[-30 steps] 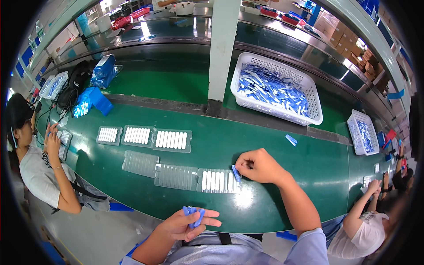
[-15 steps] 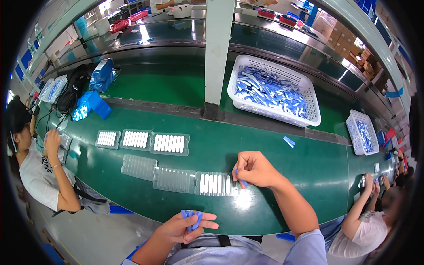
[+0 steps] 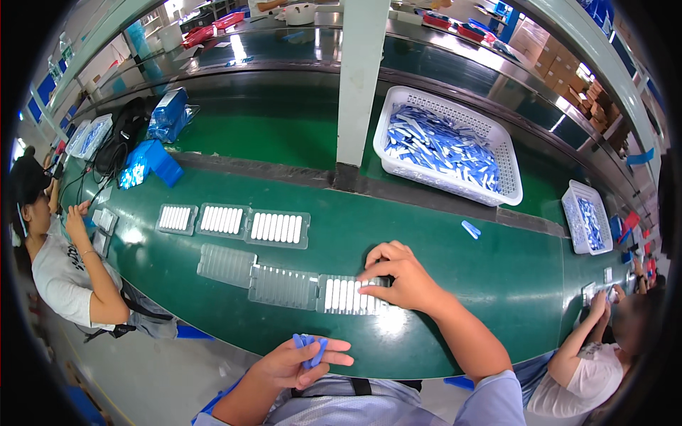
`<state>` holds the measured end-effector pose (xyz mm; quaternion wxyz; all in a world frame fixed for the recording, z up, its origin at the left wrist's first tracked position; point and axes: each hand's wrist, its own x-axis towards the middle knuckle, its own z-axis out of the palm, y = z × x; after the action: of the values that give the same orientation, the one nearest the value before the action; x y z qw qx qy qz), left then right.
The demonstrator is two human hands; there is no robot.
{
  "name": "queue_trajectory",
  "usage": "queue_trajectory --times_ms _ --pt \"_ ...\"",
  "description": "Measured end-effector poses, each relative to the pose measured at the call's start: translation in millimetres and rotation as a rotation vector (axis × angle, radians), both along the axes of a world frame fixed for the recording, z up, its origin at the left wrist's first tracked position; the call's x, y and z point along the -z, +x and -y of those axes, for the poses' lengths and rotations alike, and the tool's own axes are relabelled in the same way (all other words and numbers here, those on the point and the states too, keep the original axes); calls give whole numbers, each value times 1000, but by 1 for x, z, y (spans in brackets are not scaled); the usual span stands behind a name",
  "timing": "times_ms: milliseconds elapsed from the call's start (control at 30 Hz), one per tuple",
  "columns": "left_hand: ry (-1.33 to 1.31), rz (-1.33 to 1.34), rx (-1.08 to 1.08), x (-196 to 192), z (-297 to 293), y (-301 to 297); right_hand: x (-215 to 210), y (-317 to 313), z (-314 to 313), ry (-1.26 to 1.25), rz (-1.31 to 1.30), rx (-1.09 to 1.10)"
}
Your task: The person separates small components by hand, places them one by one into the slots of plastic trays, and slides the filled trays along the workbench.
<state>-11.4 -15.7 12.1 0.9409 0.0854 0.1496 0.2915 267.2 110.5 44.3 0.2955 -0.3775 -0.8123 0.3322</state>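
My left hand (image 3: 302,363) is closed around several small blue sticks (image 3: 310,349), with two fingers stretched out past them, low at the table's front edge. My right hand (image 3: 403,278) reaches over a clear plastic tray (image 3: 323,307). Its thumb and fingertips pinch a slim stick, white on the side that shows, at a slot right of the white sticks (image 3: 343,295) lying side by side there; the fingers partly hide it. Left of this tray, two more clear slotted trays (image 3: 283,286) lie unfilled, the farther one (image 3: 227,264) slightly higher.
Behind them stand three trays of white sticks (image 3: 275,228). A white basket (image 3: 517,186) heaped with blue-and-white sticks rests beyond a pale post (image 3: 360,92). Two loose blue sticks (image 3: 470,229) lie at right, near a second basket (image 3: 604,245). People (image 3: 106,298) sit on either side.
My right hand has moved left and down onto the tray, turning the blue stick it held so its white side shows. The left hand is nearly still. The view has shifted slightly.
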Motion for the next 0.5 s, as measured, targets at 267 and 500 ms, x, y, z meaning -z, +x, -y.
queue_trajectory --times_ms 267,500 --pt "60 6 60 0 -6 4 -11 -8 10 80 -51 145" --pt "142 3 243 3 -11 17 -41 -18 46 -341 -161 -283"
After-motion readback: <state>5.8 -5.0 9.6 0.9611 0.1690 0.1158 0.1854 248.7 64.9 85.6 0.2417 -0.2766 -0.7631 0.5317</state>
